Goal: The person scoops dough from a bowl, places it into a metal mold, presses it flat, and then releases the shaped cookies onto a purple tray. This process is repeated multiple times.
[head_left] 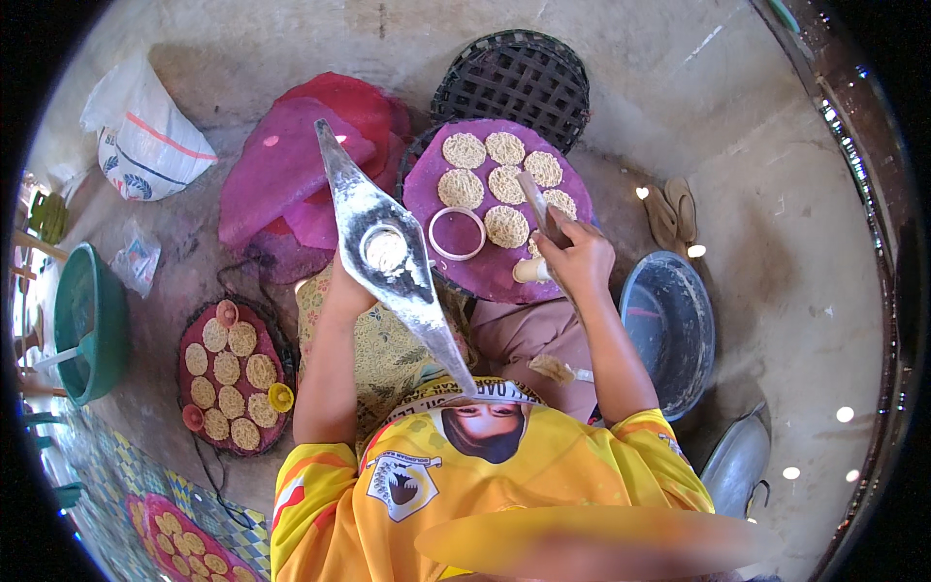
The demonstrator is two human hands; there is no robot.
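My left hand (347, 293) is closed around a diamond-shaped metal press (413, 278), tilted over my lap; its fingers are mostly hidden behind it. White dough (386, 250) fills the round cup in its middle. My right hand (580, 260) grips a flat wooden stick (534, 201) above the right side of a round tray lined with a purple sheet (423, 190). Several lacy noodle rounds (465, 150) lie on that sheet, beside a white ring (456, 258). A cream-coloured cylinder (529, 271) shows just below the right hand; whether the hand touches it I cannot tell.
A second tray of noodle rounds (231, 402) lies at left, near a green tub (109, 330). Purple and red sheets (267, 179), a black woven tray (509, 82) and a white sack (150, 145) stand farther back. At right are a grey-blue basin (669, 335), sandals (669, 213) and a metal lid (739, 456).
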